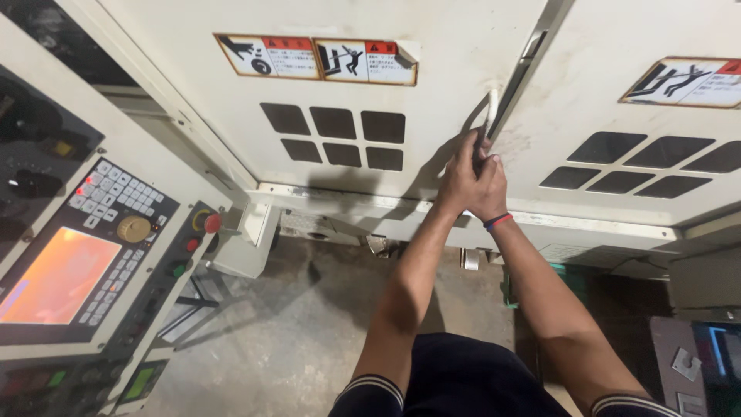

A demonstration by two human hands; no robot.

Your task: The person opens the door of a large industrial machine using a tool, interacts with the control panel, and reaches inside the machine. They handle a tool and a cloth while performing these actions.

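Door handle (491, 116) on the white machine door (370, 123) gripped by both outstretched hands, left hand (461, 179) and right hand (488, 189), fingers wrapped tight

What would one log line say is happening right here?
left hand: gripping door handle | right hand: gripping same handle | machine door: white, shut | control panel: at left, screen lit orange

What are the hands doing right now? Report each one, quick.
Left hand: closed on the door handle.
Right hand: closed on the same handle, beside the left.
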